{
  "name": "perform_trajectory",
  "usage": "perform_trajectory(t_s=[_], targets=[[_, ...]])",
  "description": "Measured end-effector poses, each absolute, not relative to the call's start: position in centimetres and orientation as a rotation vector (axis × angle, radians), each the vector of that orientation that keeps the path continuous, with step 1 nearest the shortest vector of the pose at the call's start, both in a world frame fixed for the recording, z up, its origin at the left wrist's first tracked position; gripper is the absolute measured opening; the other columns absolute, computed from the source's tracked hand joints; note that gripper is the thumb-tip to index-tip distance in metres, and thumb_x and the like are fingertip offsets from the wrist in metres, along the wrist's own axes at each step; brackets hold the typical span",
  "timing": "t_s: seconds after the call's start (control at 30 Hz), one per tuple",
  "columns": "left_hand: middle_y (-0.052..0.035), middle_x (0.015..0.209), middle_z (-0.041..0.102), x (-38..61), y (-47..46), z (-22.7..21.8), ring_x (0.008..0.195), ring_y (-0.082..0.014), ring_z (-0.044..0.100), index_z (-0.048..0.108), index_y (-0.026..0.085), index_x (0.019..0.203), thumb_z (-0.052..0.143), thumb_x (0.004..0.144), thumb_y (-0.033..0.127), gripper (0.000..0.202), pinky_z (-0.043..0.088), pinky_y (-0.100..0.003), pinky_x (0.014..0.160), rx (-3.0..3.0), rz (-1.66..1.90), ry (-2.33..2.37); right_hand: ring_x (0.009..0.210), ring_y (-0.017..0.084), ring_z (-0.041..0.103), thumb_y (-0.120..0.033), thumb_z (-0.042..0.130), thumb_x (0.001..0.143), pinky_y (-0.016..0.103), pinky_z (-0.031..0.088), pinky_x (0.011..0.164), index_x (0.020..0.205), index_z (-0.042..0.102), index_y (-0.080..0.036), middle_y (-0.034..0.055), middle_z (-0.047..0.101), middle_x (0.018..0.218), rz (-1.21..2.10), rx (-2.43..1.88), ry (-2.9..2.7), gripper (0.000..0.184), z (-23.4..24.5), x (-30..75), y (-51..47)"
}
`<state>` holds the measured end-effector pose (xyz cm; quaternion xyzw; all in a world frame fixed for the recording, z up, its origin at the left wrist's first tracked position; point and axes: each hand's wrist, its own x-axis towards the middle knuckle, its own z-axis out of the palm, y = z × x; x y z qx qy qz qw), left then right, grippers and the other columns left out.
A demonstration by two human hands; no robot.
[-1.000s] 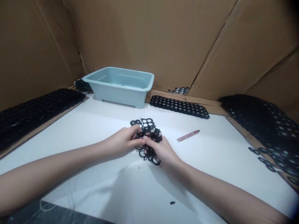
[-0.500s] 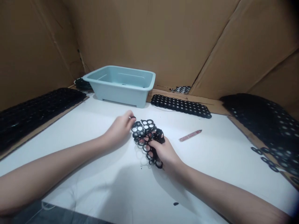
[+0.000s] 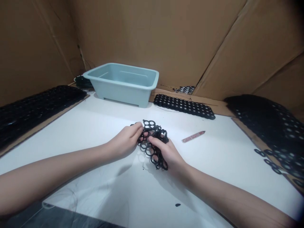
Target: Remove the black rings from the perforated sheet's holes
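A crumpled piece of black ring mesh (image 3: 150, 151), made of joined rings with round holes, is held above the middle of the white table. My right hand (image 3: 167, 152) is closed around its right side, the thumb lying over the rings. Pinched at the mesh's left edge are the fingers of my left hand (image 3: 130, 136); the fingertips are partly hidden among the rings. Part of the mesh stands up beyond both hands, and its lower end hangs toward me.
A light blue basin (image 3: 123, 91) stands at the back. Right of it lies a flat black ring mat (image 3: 184, 106). A red-printed pointed strip (image 3: 193, 136) rests right of my hands. Black mesh stacks lie left (image 3: 40, 103) and right (image 3: 263, 120). Cardboard walls (image 3: 142, 34) enclose the table.
My left hand has moved right and slightly down, from beside the mesh onto its left edge. The mesh is now more bunched between both hands. My right hand keeps its hold.
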<state>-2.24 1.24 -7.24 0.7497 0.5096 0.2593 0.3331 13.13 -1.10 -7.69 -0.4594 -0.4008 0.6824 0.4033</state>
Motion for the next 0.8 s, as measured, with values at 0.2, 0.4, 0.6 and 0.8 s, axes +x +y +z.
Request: perform_trajectory(t_s=[0.2,0.4,0.6,0.8], targets=[[0.001,0.068,0.053,-1.5,0.4,-7.4,0.063,-0.0143,0.049,0.043,0.022,0.079,0.031,0.088,0.038,0.022,0.035,-0.028,0.059,1.935,0.692,1.319,0.042,0.006,0.038,-0.044,0.061,0.07,0.018,0.027,0.035,0.078,0.053,-0.017,-0.0034,0.045,0.053,1.727,-1.177,-1.064,0.029,-7.7,13.3,-0.9],[-0.0005,0.066,0.052,-2.5,2.3,-7.3,0.063,-0.0149,0.047,0.048,0.02,0.07,0.032,0.087,0.036,0.028,0.035,-0.028,0.06,1.95,0.817,1.38,0.038,0.004,0.034,-0.033,0.057,0.072,0.017,0.023,0.032,0.078,0.046,-0.019,-0.0023,0.055,0.061,1.685,-1.279,-1.073,0.019,-7.8,13.2,-0.7],[-0.0012,0.063,0.049,-5.3,5.4,-5.5,0.059,-0.0142,0.046,0.05,0.018,0.077,0.032,0.087,0.038,0.029,0.033,-0.026,0.053,1.799,1.323,1.713,0.041,0.006,0.04,-0.034,0.053,0.076,0.018,0.031,0.039,0.077,0.045,-0.018,-0.0016,0.055,0.057,1.64,-1.244,-1.316,0.018,-7.9,12.9,-1.5],[0.0013,0.065,0.053,-2.0,1.5,-6.1,0.059,-0.0117,0.048,0.05,0.018,0.081,0.032,0.089,0.033,0.024,0.035,-0.025,0.057,2.126,0.902,1.47,0.084,0.014,0.055,-0.025,0.069,0.065,0.027,0.043,0.076,0.101,0.049,-0.02,0.0012,0.059,0.092,1.606,-0.946,-1.575,0.041,-7.7,13.3,-1.2]])
